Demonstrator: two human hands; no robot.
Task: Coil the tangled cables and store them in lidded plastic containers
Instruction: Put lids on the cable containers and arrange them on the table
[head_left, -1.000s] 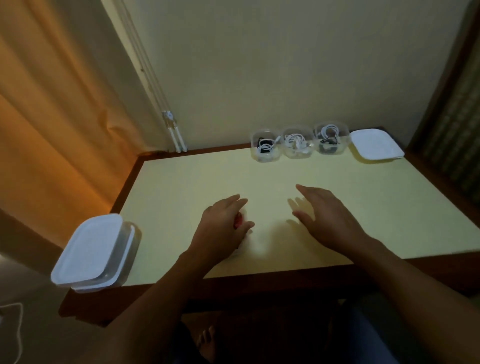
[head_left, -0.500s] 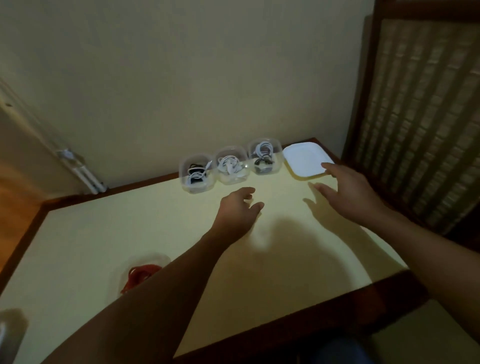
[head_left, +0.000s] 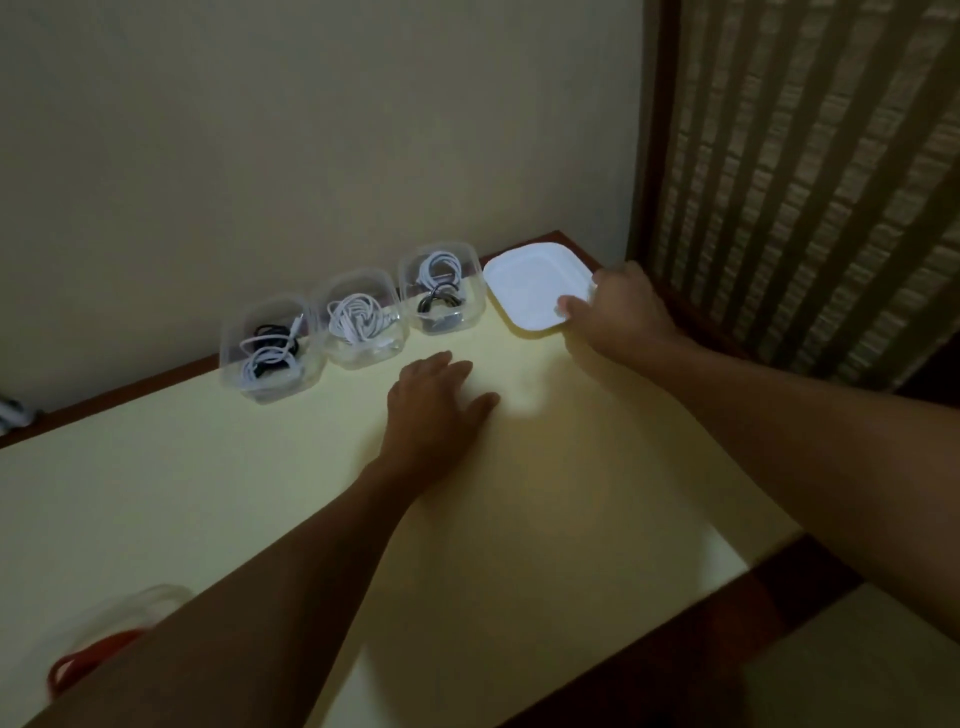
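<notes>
Right hand on the lid, three filled tubs along the wall.

At 7 o'clock a tub (head_left: 130, 613) with a red cable (head_left: 83, 662) sits behind the left forearm. Left hand (head_left: 434, 410) lies flat on the table (head_left: 208, 493), fingers spread, empty. At 12, three open tubs (head_left: 358, 319) of coiled cables. At 1, the right hand (head_left: 618, 312) pinches the white lid (head_left: 535, 283) by its edge.

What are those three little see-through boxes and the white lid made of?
The three boxes look like clear, slightly frosted plastic: the coiled cables show through their walls. The white lid under the right hand looks like opaque, smooth plastic with a raised rim, though the dim light leaves its exact finish uncertain.
</notes>
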